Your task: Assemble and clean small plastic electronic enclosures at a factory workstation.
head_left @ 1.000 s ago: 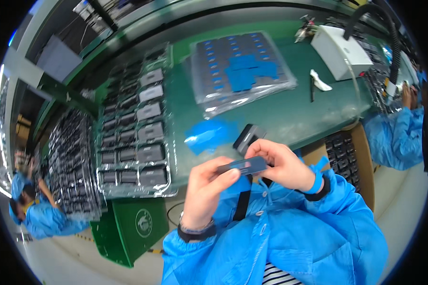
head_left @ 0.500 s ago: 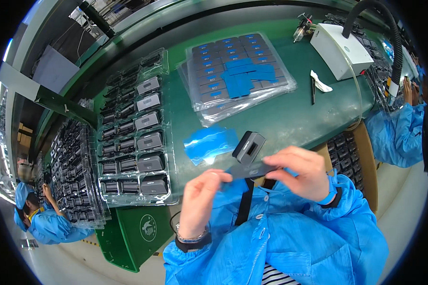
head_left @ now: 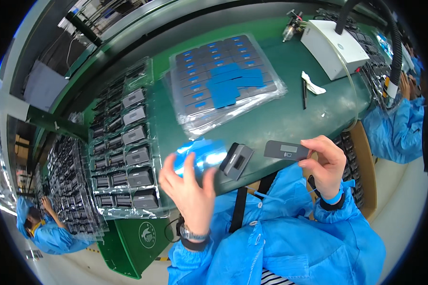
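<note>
My right hand (head_left: 324, 164) pinches a flat dark grey panel (head_left: 286, 150) by its right end, holding it level above the table's near edge. My left hand (head_left: 189, 188) is spread open with its fingers over a shiny blue film sheet (head_left: 200, 156) that looks blurred; whether it grips the film I cannot tell. A dark grey box-shaped part (head_left: 236, 160) lies on the green table (head_left: 290, 118) between both hands, untouched.
Clear plastic trays of dark parts (head_left: 128, 152) fill the table's left. A tray with blue-labelled parts and loose blue films (head_left: 223, 83) sits farther back. A white box (head_left: 334, 47), a white scrap (head_left: 313, 84) and a thin tool are at right. Other workers in blue sit at far left and right.
My hands have parted: the right one has carried the flat panel off to the right, the left has dropped onto the blue film. The box-shaped part now lies alone on the table.
</note>
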Available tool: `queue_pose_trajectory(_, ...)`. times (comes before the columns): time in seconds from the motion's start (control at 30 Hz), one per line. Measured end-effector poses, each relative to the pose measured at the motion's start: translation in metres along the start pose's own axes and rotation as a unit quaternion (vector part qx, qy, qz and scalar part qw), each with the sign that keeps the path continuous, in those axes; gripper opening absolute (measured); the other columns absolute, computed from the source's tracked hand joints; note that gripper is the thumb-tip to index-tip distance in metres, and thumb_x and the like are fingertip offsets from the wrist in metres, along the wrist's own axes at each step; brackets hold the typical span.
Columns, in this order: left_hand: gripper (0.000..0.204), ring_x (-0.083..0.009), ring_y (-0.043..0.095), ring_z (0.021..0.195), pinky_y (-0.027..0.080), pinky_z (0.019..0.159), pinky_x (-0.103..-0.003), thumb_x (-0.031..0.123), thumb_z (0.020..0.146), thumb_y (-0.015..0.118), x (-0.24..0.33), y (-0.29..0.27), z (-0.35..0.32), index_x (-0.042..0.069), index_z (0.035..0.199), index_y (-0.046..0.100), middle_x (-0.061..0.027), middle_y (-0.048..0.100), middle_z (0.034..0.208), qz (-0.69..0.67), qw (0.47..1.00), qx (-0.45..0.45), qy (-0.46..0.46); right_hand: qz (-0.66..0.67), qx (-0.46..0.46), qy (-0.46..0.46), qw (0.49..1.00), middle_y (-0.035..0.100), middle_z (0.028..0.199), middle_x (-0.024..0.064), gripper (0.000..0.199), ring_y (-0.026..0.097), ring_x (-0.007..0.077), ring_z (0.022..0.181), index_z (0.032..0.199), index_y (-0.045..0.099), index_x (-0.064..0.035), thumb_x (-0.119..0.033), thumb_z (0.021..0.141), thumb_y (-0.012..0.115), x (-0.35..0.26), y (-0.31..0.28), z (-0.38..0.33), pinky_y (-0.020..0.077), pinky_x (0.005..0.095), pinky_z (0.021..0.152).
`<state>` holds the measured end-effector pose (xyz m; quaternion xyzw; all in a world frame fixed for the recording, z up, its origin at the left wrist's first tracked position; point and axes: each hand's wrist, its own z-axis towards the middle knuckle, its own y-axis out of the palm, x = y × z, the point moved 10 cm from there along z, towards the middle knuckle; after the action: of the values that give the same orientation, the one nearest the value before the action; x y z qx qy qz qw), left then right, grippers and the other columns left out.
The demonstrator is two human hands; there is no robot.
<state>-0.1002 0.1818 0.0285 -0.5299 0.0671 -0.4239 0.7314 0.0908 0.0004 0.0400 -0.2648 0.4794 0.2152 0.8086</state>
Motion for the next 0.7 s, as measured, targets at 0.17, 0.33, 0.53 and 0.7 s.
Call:
queue_pose_trajectory(0.17,0.066,-0.0332,0.052,0.098,0.041,0.086,-0.039,0.012,0.061,0.079,0.049,0.051,-0.011,0.002,0.12,0.051,-0.0185,0.055,0.105,-0.144,0.975,-0.147,0.081,0.072,0.027,0.03,0.997,0.06,0.081,0.0091,0.039,0.057,0.0146,0.07,0.099,0.064,0.003,0.006,0.062,0.074,0.006,-0.012,-0.005,0.0444,0.0242,0.064)
queue_pose_trajectory(0.33,0.047,-0.0311,0.059,0.092,0.047,0.081,-0.037,0.003,0.064,0.071,0.081,0.033,-0.005,-0.002,0.109,0.058,-0.017,0.06,0.103,-0.26,0.953,-0.136,0.081,0.071,0.041,-0.006,0.997,0.063,0.084,0.0113,0.038,0.06,0.016,0.071,0.099,0.065,0.0022,0.002,0.063,0.077,-0.009,-0.041,-0.021,0.0472,0.0262,0.063)
queue_pose_trajectory(0.53,0.038,-0.034,0.056,0.089,0.046,0.078,-0.038,0.013,0.07,0.068,0.24,0.083,-0.005,-0.001,0.104,0.059,-0.0167,0.058,0.094,-0.405,0.866,-0.218,0.198,0.116,0.026,-0.171,0.978,0.064,0.082,0.0157,0.037,0.064,0.0257,0.072,0.091,0.065,0.0054,-0.017,0.067,0.08,-0.065,-0.07,-0.047,0.0529,0.0329,0.063)
queue_pose_trajectory(0.7,0.041,-0.0318,0.062,0.078,0.049,0.071,-0.036,0.024,0.071,0.069,0.349,0.129,-0.003,-0.003,0.102,0.062,-0.0188,0.062,0.09,-0.443,0.818,-0.28,0.238,0.051,0.167,-0.071,0.982,0.065,0.082,0.0127,0.037,0.063,0.0175,0.069,0.094,0.066,0.003,-0.01,0.063,0.081,-0.036,-0.13,-0.084,0.0489,0.0254,0.06)
